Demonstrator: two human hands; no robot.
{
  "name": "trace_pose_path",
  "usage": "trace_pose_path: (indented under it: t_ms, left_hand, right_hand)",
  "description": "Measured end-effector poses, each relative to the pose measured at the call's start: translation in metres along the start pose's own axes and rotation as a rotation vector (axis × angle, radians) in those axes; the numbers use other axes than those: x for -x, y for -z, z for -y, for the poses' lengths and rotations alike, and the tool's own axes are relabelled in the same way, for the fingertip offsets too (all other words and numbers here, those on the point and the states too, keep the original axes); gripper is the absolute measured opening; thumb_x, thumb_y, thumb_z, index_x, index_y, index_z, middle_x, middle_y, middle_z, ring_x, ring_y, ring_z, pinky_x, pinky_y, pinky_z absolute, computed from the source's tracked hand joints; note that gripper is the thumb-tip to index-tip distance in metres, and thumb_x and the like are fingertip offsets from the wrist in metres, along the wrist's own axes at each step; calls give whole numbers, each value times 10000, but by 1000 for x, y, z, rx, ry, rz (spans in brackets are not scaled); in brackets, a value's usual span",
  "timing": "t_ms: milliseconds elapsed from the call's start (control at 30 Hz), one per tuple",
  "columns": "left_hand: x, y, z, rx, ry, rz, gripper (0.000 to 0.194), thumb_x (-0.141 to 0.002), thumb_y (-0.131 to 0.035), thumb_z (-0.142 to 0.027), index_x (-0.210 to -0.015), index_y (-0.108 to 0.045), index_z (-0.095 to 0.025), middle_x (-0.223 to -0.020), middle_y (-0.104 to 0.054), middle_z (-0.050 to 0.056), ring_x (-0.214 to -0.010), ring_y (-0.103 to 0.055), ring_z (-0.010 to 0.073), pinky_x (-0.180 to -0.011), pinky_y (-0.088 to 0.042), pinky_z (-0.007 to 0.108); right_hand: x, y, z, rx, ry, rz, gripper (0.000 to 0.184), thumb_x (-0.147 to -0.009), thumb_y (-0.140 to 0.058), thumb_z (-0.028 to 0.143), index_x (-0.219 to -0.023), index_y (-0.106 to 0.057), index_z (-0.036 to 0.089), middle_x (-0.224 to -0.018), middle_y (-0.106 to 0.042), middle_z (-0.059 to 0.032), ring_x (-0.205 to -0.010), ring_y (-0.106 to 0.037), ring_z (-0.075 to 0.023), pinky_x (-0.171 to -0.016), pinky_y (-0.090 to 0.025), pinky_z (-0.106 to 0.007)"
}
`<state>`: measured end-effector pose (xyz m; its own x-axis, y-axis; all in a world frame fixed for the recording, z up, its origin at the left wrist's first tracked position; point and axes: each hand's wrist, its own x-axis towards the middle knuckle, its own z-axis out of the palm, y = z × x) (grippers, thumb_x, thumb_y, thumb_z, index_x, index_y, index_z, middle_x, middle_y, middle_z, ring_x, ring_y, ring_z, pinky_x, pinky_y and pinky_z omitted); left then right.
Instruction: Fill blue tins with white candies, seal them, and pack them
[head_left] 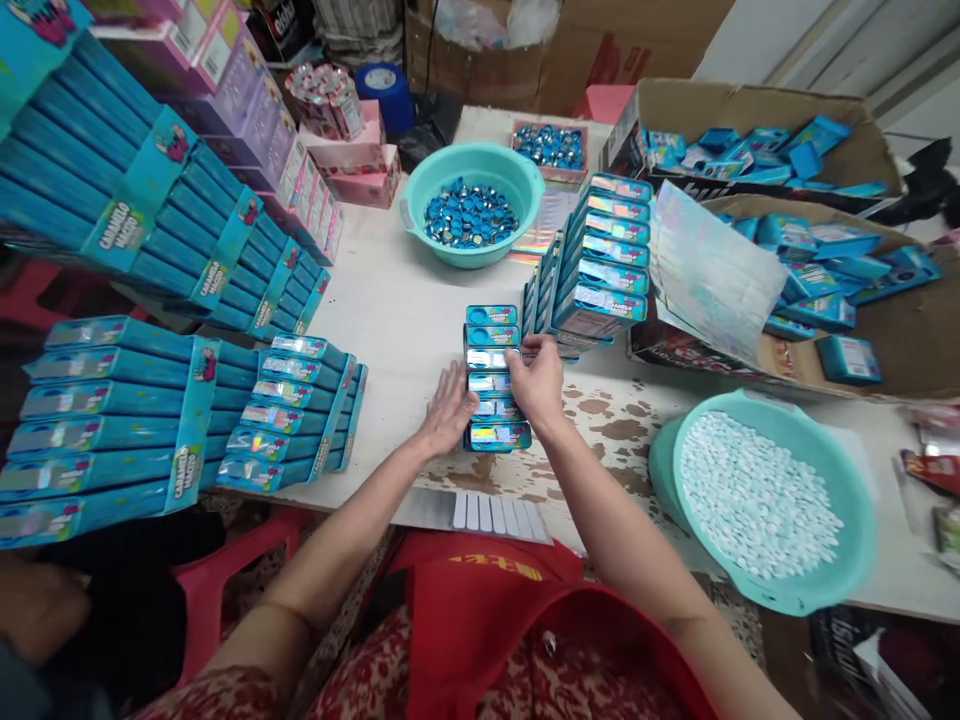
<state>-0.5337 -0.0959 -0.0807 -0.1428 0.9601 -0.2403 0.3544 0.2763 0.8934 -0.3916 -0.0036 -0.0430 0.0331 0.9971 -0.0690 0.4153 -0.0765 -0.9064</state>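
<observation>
A short row of blue candy boxes (491, 434) stands on the table in front of me, their small ends facing up. Some ends carry shiny silver labels. My left hand (447, 410) rests along the row's left side, fingers stretched out and thumb touching a box. On the right side, my right hand (538, 382) is closed, its thumb pressing a label on one box; its other fingers are curled and partly hidden. Close to my body, a label sheet (499, 515) with pale strips lies at the table edge.
Stacked candy boxes (607, 250) stand right of the row; bundled boxes (112, 420) fill the left. A turquoise basin (472, 255) holds blue caps. Another basin (664, 455) holds white tablets. Cardboard cartons (652, 345) with loose boxes sit at right. A person's hand (45, 610) shows lower left.
</observation>
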Motion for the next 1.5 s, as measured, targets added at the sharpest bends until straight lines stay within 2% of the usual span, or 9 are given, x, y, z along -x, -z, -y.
trace_pose_path:
  t_ms: [167,267,433,600,733,1067,1267,1367,1500]
  left_hand:
    - [42,23,51,-289,307,363,610,-761,-471,-623,-1134,-616,-163,-1228,-597,129,-1166,-517,289,-971,-373,374]
    - [66,23,74,-264,329,738,305,-660,-632,-451,-762,-681,-168,-727,-671,19,-734,-603,195,-674,-423,250]
    - [73,7,83,-302,296,624,228,-698,-488,-241,-500,-553,-149,-449,-410,-35,-515,-388,104,-516,-259,222]
    - [70,4,84,-328,363,555,194,-671,-495,-249,-614,-639,-132,-503,-472,-33,-541,-415,108,-512,-253,220]
    - [75,4,89,-299,430,519,198,-658,-506,-250,-624,-648,-117,-502,-483,-30,-535,-420,104,-504,-273,214]
    - [71,3,83,-330,391,483,167,-688,-522,-227,-615,-640,-134,-574,-573,5,-612,-510,142,-594,-358,233]
    - [87,29,10,108,44,335,394,-812,-484,-434,-1070,-615,-167,-1084,-641,82,-1006,-561,206,-854,-428,298]
    - [93,35,-33,213,13,463,295,-793,-548,-414,-919,-627,-159,-871,-658,46,-843,-585,168,-784,-448,277]
    - [72,41,-64,134,72,370,277,-854,-454,-379,-755,-578,-151,-619,-561,-10,-618,-536,114,-632,-428,235]
  right_hand:
    - [77,29,-16,-101,45,-112,211,-827,-517,342,-991,-474,218,-982,-572,-58,-820,-556,-163,-730,-458,-308]
    - [133,38,-33,-26,79,160,156,-826,-554,339,-920,-503,226,-731,-529,13,-627,-518,-137,-590,-440,-265]
    - [159,18,-57,253,176,525,144,-865,-524,341,-871,-593,214,-768,-587,-29,-711,-565,-168,-665,-459,-287]
    - [151,-15,-65,753,234,977,308,-867,-525,389,-1080,-635,196,-1067,-611,-126,-1029,-546,-265,-847,-430,-357]
    - [156,-21,-67,838,312,1107,300,-880,-510,329,-1110,-632,180,-1137,-603,-124,-1099,-508,-272,-903,-392,-356]
    - [151,-3,-47,672,215,890,69,-825,-578,188,-883,-614,178,-887,-651,-60,-865,-582,-195,-753,-398,-272]
    - [139,53,14,317,175,730,91,-825,-583,218,-745,-541,199,-722,-606,8,-654,-533,-129,-604,-367,-226]
    - [128,67,35,203,196,642,116,-833,-567,248,-732,-531,202,-670,-572,25,-611,-504,-114,-578,-360,-218]
    - [98,56,42,164,135,479,149,-819,-590,308,-725,-539,205,-586,-517,52,-538,-460,-105,-533,-337,-220]
